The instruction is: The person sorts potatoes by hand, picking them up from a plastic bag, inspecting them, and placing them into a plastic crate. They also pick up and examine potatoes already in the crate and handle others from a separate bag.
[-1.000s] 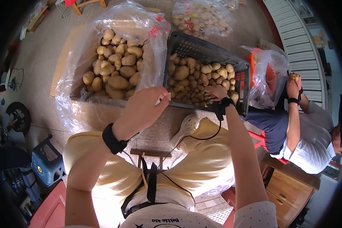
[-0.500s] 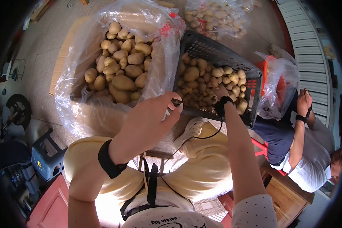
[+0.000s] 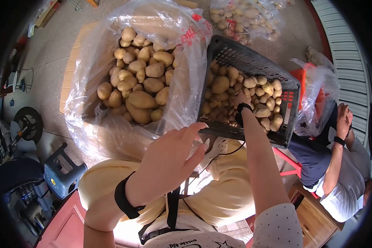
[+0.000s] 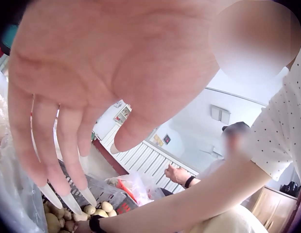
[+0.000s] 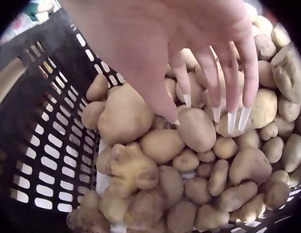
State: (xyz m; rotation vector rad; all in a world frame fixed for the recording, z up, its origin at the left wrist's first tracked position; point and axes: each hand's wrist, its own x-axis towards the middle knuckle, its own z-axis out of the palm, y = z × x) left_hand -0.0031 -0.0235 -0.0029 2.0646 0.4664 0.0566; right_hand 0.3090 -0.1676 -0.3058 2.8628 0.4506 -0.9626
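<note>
My right hand reaches into a black plastic crate of potatoes. In the right wrist view the right hand hangs over them with long-nailed fingers nearly straight. Its thumb tip and fingertips are right at a smooth oval potato. Beside it lie a large potato and a knobbly one. My left hand hovers empty over the gap between my knees and the containers, thumb apart from the fingers. Its bare palm and loosely extended fingers fill the left wrist view.
Left of the crate stands a cardboard box lined with clear plastic, holding larger potatoes. Behind the crate lies a plastic bag of potatoes. A red container with a plastic bag and another seated person are on the right. A blue stool stands left.
The head view has shifted, so box and crate appear farther right and lower. My left hand has come lower in view, thumb and fingers wider apart. My right hand has stayed among the crate's potatoes, shifting slightly.
</note>
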